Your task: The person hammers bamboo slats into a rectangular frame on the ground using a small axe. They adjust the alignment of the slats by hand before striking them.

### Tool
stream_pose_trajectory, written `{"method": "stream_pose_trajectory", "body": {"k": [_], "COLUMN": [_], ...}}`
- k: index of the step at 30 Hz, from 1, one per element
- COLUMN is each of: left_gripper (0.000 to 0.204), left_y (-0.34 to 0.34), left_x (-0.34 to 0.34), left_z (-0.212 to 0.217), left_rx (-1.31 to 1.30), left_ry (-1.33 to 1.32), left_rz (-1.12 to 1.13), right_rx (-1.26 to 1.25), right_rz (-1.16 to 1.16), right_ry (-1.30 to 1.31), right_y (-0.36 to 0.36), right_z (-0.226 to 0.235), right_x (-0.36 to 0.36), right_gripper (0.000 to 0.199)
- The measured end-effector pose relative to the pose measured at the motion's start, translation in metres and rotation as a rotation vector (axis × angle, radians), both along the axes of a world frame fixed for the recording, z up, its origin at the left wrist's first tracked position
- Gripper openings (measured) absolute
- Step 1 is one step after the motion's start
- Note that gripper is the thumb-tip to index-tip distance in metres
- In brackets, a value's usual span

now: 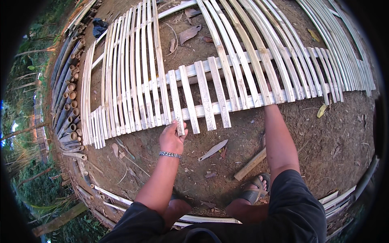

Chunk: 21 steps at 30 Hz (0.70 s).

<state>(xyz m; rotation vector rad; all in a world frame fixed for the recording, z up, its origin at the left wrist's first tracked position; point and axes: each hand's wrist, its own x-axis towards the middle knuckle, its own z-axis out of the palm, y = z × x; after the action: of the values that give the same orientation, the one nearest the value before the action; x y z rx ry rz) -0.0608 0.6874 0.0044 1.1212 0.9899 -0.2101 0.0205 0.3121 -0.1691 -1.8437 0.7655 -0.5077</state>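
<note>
Slat (pixel 176 101) | left grip (pixel 171 139) clamped on its end | right grip (pixel 269 86) mostly hidden under slats (pixel 276 91), cannot tell

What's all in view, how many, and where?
long bamboo slats: many, pale, across top
short bamboo slats: at least four, pale, centre
crosspieces: several, pale, under slats
bamboo poles: many, grey, stacked left
plastic bag: one, black, upper left
leaves: several, brown or yellow, scattered
wood piece: one, tan, lower centre
greenery: uncounted, green, left
ground: one, brown, throughout
sandals: at least one, dark, bottom
bracelet: one, silver, centre-left
left grip: one, bare, holding slat end
right grip: one, bare, mostly hidden under slats
</note>
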Motion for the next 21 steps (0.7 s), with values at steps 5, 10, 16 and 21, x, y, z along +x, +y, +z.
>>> {"method": "stream_pose_trajectory", "body": {"k": [5,10,16,21], "left_gripper": [0.024,0.023,0.023,0.023], "left_y": [0.001,-0.001,-0.001,-0.008], "left_x": [0.001,0.002,0.003,0.000], "left_z": [-0.007,-0.012,-0.005,-0.006], "left_rx": [0.007,0.005,0.040,0.047], "left_ry": [0.043,0.025,0.013,-0.005], "left_rz": [-0.048,-0.026,-0.017,-0.045], "right_rx": [-0.034,-0.240,-0.945,-0.954], "right_rz": [0.026,0.171,0.613,0.662], "right_ry": [0.019,0.118,0.757,0.666], "right_y": [-0.006,-0.018,0.013,0.022], "right_z": [0.002,0.012,0.084,0.100], "right_x": [-0.008,-0.028,-0.086,-0.144], "right_gripper": [0.080,0.081,0.084,0.077]}}
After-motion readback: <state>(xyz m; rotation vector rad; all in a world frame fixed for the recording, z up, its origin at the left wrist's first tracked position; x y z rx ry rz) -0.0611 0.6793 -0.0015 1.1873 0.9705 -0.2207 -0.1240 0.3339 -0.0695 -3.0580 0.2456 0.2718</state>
